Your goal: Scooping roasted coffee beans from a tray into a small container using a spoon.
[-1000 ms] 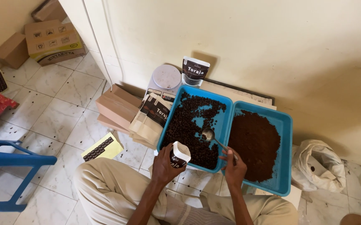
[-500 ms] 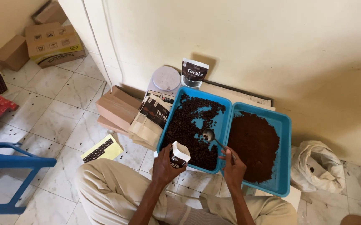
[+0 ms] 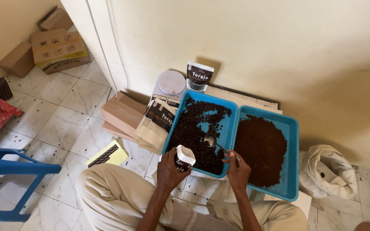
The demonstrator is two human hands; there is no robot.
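Note:
My left hand (image 3: 168, 171) grips a small open pouch (image 3: 184, 157), white inside with a dark printed front, at the near edge of a blue tray (image 3: 230, 112) of dark roasted beans (image 3: 193, 128). A metal spoon (image 3: 212, 141) is held by my right hand (image 3: 237, 171), its bowl resting over the beans near the tray's middle. Beside it on the right lies a second blue tray (image 3: 294, 128) with a heap of dark ground powder (image 3: 259, 147).
A round white scale (image 3: 170, 83) and an upright filled pouch (image 3: 199, 77) stand by the wall. A stack of flat pouches (image 3: 157, 122) and brown boxes (image 3: 118, 113) lie left of the trays. White sack (image 3: 328, 171) at right, blue chair (image 3: 10, 179) at left, cardboard boxes (image 3: 54, 49) far left.
The spoon's bowl has shifted slightly within the bean tray; both hands stay almost where they were.

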